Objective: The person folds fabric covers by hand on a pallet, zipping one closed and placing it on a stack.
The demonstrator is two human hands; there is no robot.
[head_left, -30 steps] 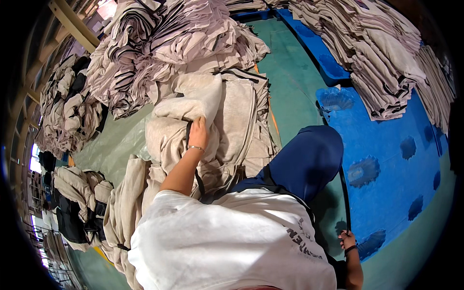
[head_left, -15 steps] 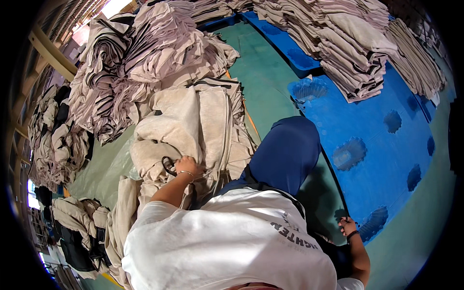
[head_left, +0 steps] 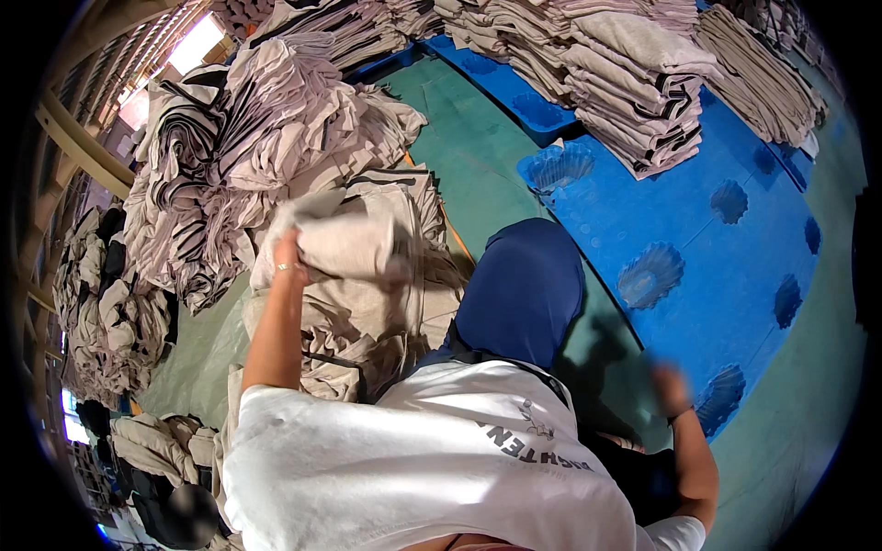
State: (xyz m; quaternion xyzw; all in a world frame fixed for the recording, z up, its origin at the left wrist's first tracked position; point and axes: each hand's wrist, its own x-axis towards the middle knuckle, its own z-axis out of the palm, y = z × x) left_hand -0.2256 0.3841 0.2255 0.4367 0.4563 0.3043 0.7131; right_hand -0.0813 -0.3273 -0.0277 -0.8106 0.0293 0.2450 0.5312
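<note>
My left hand (head_left: 290,255) is closed on the edge of a folded beige garment (head_left: 344,246), which is blurred by motion. That garment is lifted over a low heap of beige garments (head_left: 358,312) left of my bent knee. Black trim or a cord crosses the near part of this heap. Off to the right, my right hand (head_left: 671,390) hangs by the edge of a blue plastic pallet (head_left: 597,207). Blur smears its fingers, so whether it holds anything cannot be made out.
Large piles of pale garments with black trim (head_left: 285,129) rise at the far left. Folded stacks (head_left: 634,92) stand on the blue pallets at the far right. More beige and black clothing (head_left: 156,450) lies at the near left. The floor (head_left: 469,138) is green.
My left hand has moved up and left from the heap, lifting the beige garment. The dark loop beside that hand no longer shows. My right hand has shifted slightly upward and blurred.
</note>
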